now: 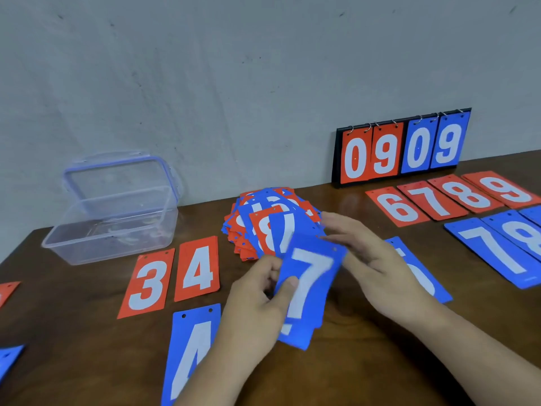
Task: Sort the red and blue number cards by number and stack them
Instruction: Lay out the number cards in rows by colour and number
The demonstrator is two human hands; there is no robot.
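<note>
My left hand [257, 291] pinches a blue 7 card [313, 276] by its left edge, above the table's middle. My right hand [369, 259] touches that card's upper right corner with straight fingers. Behind them lies a loose heap of mixed red and blue cards [263, 218], a red 8 [265, 232] on top. Red 3 [146, 284] and red 4 [199, 268] lie left, a blue 4 [193, 350] below them. Red 6 [398, 206], 7 [433, 199], 8 [465, 194], 9 [506, 189] lie right, above a blue 7 pile [494, 250] and a blue 8 [524, 232].
A clear plastic box [111, 230] with its lid up stands at the back left. A flip scoreboard [401, 150] reading 09 09 leans on the wall at the back right. Another blue card [421, 276] lies partly under my right hand. Card corners show at the left edge.
</note>
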